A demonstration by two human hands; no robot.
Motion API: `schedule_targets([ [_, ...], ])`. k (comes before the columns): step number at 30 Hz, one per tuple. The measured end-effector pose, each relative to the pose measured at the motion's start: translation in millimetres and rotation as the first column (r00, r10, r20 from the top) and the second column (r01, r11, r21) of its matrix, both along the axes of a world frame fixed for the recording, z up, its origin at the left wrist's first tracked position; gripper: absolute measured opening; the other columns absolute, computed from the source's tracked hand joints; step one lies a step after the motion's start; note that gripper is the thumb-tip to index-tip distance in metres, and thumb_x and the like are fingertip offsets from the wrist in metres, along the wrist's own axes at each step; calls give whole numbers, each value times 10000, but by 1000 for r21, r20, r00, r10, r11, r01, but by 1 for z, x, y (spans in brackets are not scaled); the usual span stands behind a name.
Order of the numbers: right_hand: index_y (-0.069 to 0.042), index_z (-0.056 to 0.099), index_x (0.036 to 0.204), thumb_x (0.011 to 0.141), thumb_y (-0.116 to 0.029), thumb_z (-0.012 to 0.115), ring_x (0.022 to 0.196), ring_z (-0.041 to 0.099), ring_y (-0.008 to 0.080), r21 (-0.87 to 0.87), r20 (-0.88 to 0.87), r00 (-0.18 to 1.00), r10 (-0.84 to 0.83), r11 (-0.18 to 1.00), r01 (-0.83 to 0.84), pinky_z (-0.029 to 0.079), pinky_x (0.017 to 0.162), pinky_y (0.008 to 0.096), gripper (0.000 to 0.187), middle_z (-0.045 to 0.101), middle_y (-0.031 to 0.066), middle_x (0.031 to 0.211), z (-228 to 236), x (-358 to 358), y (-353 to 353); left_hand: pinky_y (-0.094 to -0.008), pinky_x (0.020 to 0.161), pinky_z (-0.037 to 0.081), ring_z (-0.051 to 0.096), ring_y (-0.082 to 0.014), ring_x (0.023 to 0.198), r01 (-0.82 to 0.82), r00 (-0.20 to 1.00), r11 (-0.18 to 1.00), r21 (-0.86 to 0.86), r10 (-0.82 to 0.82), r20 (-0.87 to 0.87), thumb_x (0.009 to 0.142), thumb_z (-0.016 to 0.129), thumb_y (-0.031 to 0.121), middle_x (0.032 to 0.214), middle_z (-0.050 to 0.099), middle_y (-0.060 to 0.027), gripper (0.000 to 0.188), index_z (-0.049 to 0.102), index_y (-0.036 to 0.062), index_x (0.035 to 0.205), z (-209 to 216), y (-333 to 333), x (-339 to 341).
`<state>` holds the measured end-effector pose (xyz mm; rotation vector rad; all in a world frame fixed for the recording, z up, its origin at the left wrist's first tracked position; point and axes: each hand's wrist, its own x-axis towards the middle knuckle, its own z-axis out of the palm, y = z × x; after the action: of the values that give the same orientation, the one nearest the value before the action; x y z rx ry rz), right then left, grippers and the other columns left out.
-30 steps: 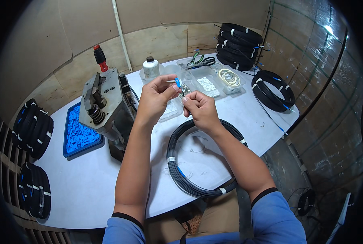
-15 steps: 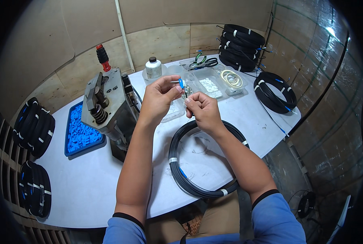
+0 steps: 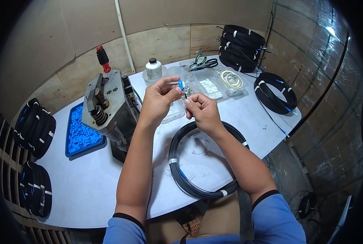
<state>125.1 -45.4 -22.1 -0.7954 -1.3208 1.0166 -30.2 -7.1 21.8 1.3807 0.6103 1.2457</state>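
Between the thumb and fingers of my left hand is a small blue cable connector. Just below and to its right, my right hand pinches a thin black cable end that meets the connector; the exact joint is mostly covered by my fingers. Both hands are raised over the middle of the white table. Beneath my right forearm lies a coil of black cable bound with white ties, with a blue piece on its inner side.
A metal press stands at left beside a blue tray of blue connector parts. Farther back are a white bottle, clear bins of small white parts, scissors and stacked black coils. Another coil lies at right.
Almost nothing differs. Both hands keep the same pinch on the connector and the cable, with at most a slight shift of the fingers.
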Motion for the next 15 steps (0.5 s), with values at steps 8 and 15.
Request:
schedule_targets([
  [8,-12,591,883,929,-153,593,565,520,34,8,17,1000,-4,1000,4,407,518,183,148,581,-2,652,2,0,0,-269,803,516,622,-149,878,-3,1000,1000,-10,3,8,868,651,48,973,657,-107,309,557,-2,1159,2,0,-1],
  [15,-10,594,889,931,-148,591,566,518,35,10,14,1000,-2,1000,2,409,520,185,144,576,-7,654,3,0,0,-272,800,519,622,-151,873,0,1000,1000,-1,0,9,874,645,51,970,656,-105,305,556,1,1161,1,1,-1],
])
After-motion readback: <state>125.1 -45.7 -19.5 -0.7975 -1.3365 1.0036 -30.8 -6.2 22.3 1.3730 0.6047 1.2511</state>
